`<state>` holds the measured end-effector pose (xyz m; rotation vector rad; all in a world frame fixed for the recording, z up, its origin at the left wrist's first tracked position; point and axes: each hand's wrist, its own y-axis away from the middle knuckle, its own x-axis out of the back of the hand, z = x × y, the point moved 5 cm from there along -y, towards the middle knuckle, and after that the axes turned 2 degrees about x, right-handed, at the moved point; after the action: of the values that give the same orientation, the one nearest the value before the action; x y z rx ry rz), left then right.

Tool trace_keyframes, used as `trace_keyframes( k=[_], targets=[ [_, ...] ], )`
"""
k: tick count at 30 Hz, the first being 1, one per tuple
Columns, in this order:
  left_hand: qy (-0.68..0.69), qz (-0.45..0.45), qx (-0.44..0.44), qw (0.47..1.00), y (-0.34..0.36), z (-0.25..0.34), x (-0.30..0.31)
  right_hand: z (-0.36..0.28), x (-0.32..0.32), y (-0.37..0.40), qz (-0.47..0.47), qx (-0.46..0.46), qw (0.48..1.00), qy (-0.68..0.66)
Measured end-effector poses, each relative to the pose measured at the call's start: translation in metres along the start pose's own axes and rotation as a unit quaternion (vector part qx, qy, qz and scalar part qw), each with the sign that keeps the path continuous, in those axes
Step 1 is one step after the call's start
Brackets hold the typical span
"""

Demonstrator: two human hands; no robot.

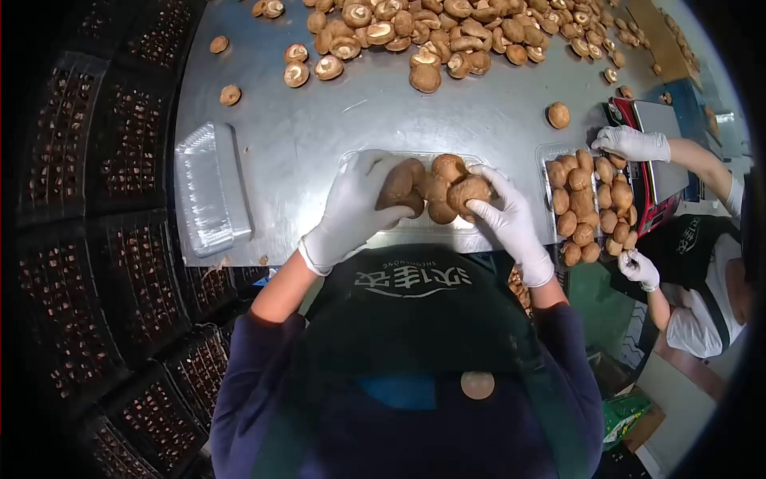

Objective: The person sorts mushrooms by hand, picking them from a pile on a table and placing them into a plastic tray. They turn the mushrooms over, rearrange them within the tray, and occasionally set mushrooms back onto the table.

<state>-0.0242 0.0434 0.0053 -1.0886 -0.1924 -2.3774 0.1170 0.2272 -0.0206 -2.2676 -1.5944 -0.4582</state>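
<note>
A clear plastic tray (423,233) lies on the metal table in front of me, with several brown shiitake mushrooms (448,168) in or over it. My left hand (351,203), in a white glove, is closed around shiitake mushrooms (397,185) at the tray's left side. My gloved right hand (511,219) grips a round shiitake mushroom (467,193) between thumb and fingers at the right side. The palm side of both hands is partly hidden, and so is much of the tray's bottom.
Loose mushrooms (479,32) are heaped at the table's far side. Stacked clear trays (211,191) stand at the left, beside black crates (68,303). On the right, a co-worker's gloved hand (634,145) is by filled trays (581,203) and a red scale (662,211).
</note>
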Motion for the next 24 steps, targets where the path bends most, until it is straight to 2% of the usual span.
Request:
trace_keyframes(
  k=[2, 3, 5, 6, 7, 9, 13, 14, 15, 17, 19, 21, 23, 24],
  targets=[
    [0.075, 0.042, 0.05, 0.995, 0.001, -0.003, 0.009, 0.006, -0.002, 0.003, 0.034, -0.054, 0.998, 0.012],
    [0.088, 0.03, 0.066, 0.993, 0.014, -0.012, 0.004, 0.003, -0.005, 0.015, 0.023, -0.075, 0.997, 0.011],
    [-0.03, 0.152, 0.011, 0.988, 0.024, -0.039, 0.015, -0.008, -0.007, 0.015, 0.047, 0.04, 0.983, 0.171],
    [-0.008, 0.154, 0.106, 0.982, 0.029, -0.05, 0.017, -0.007, -0.008, 0.014, 0.052, 0.061, 0.973, 0.216],
    [-0.04, 0.171, 0.136, 0.975, 0.034, -0.057, 0.018, -0.007, -0.006, 0.013, 0.055, 0.062, 0.972, 0.221],
    [0.045, 0.128, 0.229, 0.964, 0.046, -0.076, 0.01, -0.011, -0.009, 0.012, 0.046, 0.092, 0.952, 0.288],
    [0.063, 0.13, 0.233, 0.962, 0.054, -0.083, -0.005, -0.015, -0.015, 0.009, 0.017, 0.054, 0.943, 0.329],
    [0.102, 0.116, 0.279, 0.948, 0.055, -0.084, -0.006, -0.018, -0.011, 0.011, 0.018, 0.05, 0.942, 0.331],
    [0.139, 0.103, 0.324, 0.93, 0.055, -0.086, -0.008, -0.024, -0.005, 0.012, 0.06, 0.064, 0.942, 0.323],
    [0.159, 0.095, 0.318, 0.93, 0.056, -0.095, -0.014, -0.026, 0.009, 0.019, 0.137, 0.07, 0.95, 0.272],
    [0.181, 0.085, 0.316, 0.928, 0.053, -0.096, -0.019, 0.008, 0.015, 0.031, 0.204, -0.081, 0.971, 0.095],
    [0.255, 0.096, 0.321, 0.907, 0.054, -0.103, -0.025, 0.023, 0.014, 0.036, 0.147, -0.188, 0.966, 0.097],
    [0.315, 0.095, 0.331, 0.884, 0.054, -0.114, -0.03, 0.05, -0.007, 0.049, 0.166, 0.038, 0.962, 0.214],
    [0.287, 0.083, 0.327, 0.897, 0.053, -0.116, -0.028, 0.053, -0.008, 0.045, 0.154, -0.096, 0.979, 0.094]
  ],
)
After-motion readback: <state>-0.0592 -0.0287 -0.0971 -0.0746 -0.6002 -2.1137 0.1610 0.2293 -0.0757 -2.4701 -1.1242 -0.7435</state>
